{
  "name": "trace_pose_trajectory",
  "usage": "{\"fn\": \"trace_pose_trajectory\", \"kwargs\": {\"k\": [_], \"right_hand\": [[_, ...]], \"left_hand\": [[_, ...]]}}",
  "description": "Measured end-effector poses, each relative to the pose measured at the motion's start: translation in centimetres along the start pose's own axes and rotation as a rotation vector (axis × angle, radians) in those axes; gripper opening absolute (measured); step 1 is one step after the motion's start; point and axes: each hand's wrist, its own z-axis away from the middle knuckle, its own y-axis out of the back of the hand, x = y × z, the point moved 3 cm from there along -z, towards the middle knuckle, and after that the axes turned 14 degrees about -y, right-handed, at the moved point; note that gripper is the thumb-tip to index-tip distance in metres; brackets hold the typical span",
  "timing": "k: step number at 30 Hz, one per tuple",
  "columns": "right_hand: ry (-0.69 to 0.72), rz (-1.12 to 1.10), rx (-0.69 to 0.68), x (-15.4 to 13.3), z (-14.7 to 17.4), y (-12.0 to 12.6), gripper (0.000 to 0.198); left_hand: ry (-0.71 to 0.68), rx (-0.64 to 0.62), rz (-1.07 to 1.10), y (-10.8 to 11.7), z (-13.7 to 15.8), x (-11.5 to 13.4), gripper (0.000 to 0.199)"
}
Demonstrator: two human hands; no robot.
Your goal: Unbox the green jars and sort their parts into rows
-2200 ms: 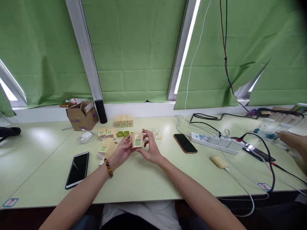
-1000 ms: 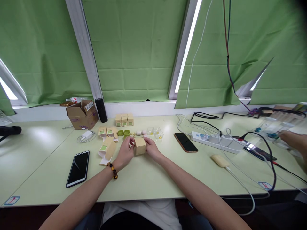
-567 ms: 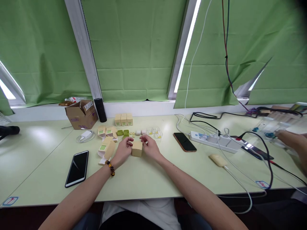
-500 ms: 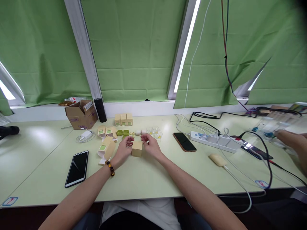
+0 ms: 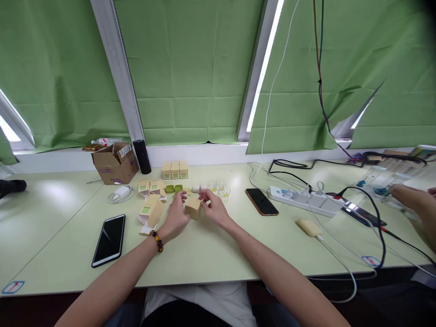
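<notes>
A small tan cardboard box (image 5: 193, 209) is between my hands, turned at an angle over the pale table (image 5: 218, 254). My right hand (image 5: 214, 208) grips its right side between thumb and fingers. On the other side, my left hand (image 5: 175, 214) is spread open close to the box, its fingers apart; whether its thumb touches the box is hard to see. Opened tan boxes with white inner flaps (image 5: 150, 213) lie left of my left hand. Just beyond the hands are green trays (image 5: 174, 188), small yellowish pieces (image 5: 187, 191), a whitish cylinder (image 5: 196, 188) and clear cups with yellow bits (image 5: 219, 187).
Several closed tan boxes (image 5: 175, 170) stand in a row at the back. A white-framed phone (image 5: 109, 240) lies left, another phone (image 5: 261, 201) right. A power strip (image 5: 303, 200) with cables runs rightward. Another person's hand (image 5: 408, 197) is at the far right.
The small box has turned and tilted, with my right hand now gripping its right side. My left hand's fingers have spread away from its left side.
</notes>
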Motion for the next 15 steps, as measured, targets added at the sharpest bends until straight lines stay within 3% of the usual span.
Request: {"fn": "trace_pose_trajectory", "kwargs": {"k": [5,9,15], "right_hand": [[0.01,-0.01,0.013,-0.4,0.3,0.0,0.03],[0.037,0.034,0.012,-0.6,0.5,-0.2,0.029],[0.105,0.075,0.044,-1.2,1.1,0.2,0.038]], "left_hand": [[0.052,-0.003,-0.161,-1.2,1.0,0.1,0.076],[0.065,-0.088,-0.254,-1.3,0.9,0.6,0.062],[-0.164,-0.037,-0.358,-0.2,0.3,2.2,0.052]]}}
